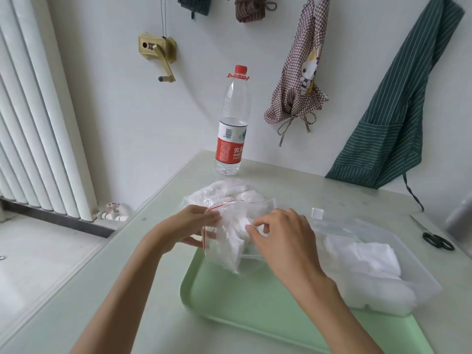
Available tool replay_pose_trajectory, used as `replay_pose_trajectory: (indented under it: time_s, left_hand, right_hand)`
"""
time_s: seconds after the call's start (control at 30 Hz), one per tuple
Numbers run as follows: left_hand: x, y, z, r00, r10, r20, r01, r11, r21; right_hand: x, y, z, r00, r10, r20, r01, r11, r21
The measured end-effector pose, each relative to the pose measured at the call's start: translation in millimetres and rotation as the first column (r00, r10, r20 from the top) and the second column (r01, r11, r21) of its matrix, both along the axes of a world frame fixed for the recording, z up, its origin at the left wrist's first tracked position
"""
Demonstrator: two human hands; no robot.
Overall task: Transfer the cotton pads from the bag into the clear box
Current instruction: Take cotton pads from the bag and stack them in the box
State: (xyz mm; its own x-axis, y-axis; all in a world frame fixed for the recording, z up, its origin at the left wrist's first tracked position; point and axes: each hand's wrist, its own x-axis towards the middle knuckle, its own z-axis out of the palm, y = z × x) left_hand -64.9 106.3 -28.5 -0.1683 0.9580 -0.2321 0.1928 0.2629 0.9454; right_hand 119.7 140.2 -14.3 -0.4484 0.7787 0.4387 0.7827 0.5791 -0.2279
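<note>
The bag [229,226] of cotton pads [237,233] is lying over the far edge of the green tray [242,297], its red-striped mouth pinched by the left hand [189,226], while the right hand [283,238] is pinching its plastic. The clear box [408,264], already holding pads, is sitting just right on the tray.

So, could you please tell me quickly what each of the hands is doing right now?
Left hand: pinches the open red-lined edge of the zip bag.
Right hand: fingers curled at the bag's mouth, pinching a cotton pad.
</note>
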Motion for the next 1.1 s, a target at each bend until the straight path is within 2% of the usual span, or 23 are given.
replay_pose_trajectory:
  time_s: [0.13, 0.23, 0.33, 0.4, 0.5, 0.6, 0.77, 0.87, 0.97, 1.1]
  left_hand:
    - [3, 2, 2, 0.999, 0.007, -0.054, -0.008, 1.000, -0.012]
    - [4, 8, 0, 0.978, 0.063, -0.197, -0.062, 0.998, 0.010]
    - [6, 10, -1, 0.855, 0.205, -0.477, -0.181, 0.979, 0.098]
    - [9, 8, 0, 0.772, 0.289, -0.567, -0.200, 0.956, 0.215]
    - [12, 5, 6, 0.724, 0.325, -0.609, -0.115, 0.927, 0.358]
    - [13, 3, 10, 0.687, 0.316, -0.655, -0.049, 0.919, 0.392]
    - [15, 0, 17, 0.633, 0.252, -0.732, 0.012, 0.942, 0.335]
    - [21, -1, 23, 0.615, 0.224, -0.756, 0.045, 0.947, 0.317]
    - [29, 0, 24, 0.645, 0.212, -0.734, 0.049, 0.947, 0.317]
    - [36, 6, 15, 0.621, 0.185, -0.761, 0.059, 0.958, 0.281]
  right_hand:
    - [-18, 2, -3, 0.989, -0.080, 0.123, 0.074, 0.996, 0.051]
    - [-23, 5, -5, 0.987, -0.096, 0.127, 0.092, 0.995, 0.035]
    - [-16, 6, -9, 0.992, -0.039, 0.118, 0.038, 0.999, 0.013]
    - [-7, 4, -10, 0.994, 0.020, 0.104, -0.020, 1.000, -0.001]
    - [7, 1, -9, 0.993, 0.069, 0.098, -0.064, 0.997, -0.048]
    - [17, -4, -5, 0.987, 0.088, 0.136, -0.073, 0.991, -0.112]
    - [28, -3, 2, 0.999, 0.015, -0.032, -0.019, 0.991, -0.135]
    - [26, -3, -3, 0.999, -0.037, -0.011, 0.036, 0.995, -0.095]
    - [17, -6, -10, 0.997, -0.068, 0.038, 0.070, 0.996, -0.058]
    - [12, -7, -16, 1.000, -0.006, 0.019, 0.006, 1.000, 0.011]
